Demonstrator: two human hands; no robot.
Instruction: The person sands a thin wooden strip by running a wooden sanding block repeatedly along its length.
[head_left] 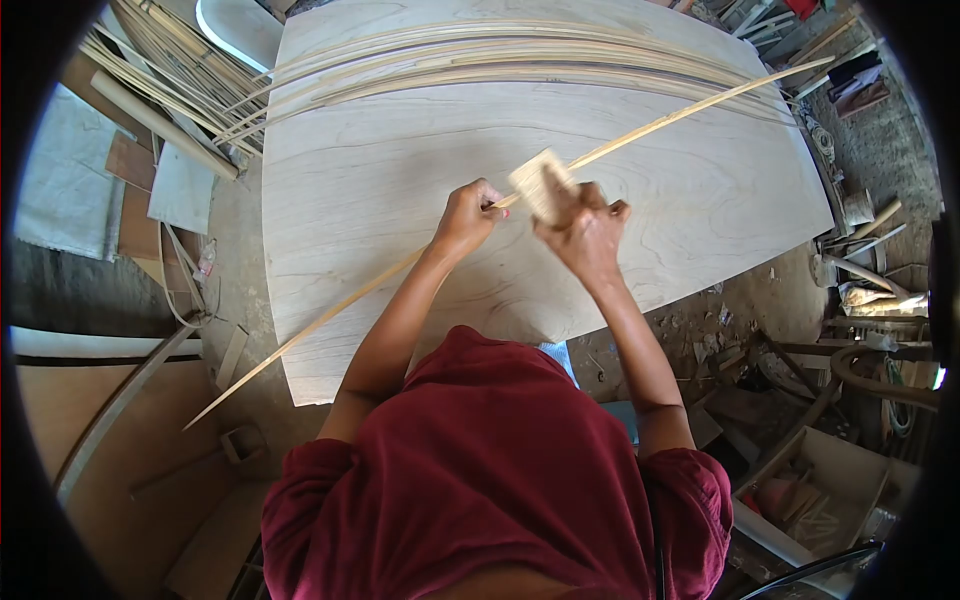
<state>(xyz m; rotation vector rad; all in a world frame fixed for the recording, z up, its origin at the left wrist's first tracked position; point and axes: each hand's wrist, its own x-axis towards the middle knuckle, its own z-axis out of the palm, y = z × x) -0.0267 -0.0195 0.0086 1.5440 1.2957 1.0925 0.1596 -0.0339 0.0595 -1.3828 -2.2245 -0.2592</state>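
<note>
A long thin wooden strip point(347, 304) runs diagonally across the pale wooden board, from beyond its lower left edge to its upper right. My left hand point(467, 217) is closed round the strip near its middle, thumb and fingers pinching it. Just to the right, my right hand point(585, 235) grips a flat tan rectangular piece point(540, 184), slightly blurred, that lies across the strip. What this piece is made of I cannot tell. It covers a short length of the strip, and some of my right fingers are hidden behind my knuckles.
Several thin strips point(520, 62) lie in a bundle along the far side of the board point(350, 170). More strips point(180, 70) are stacked at the upper left. At the lower right stands an open wooden box point(820, 490) with scraps, near curved frame pieces point(880, 375).
</note>
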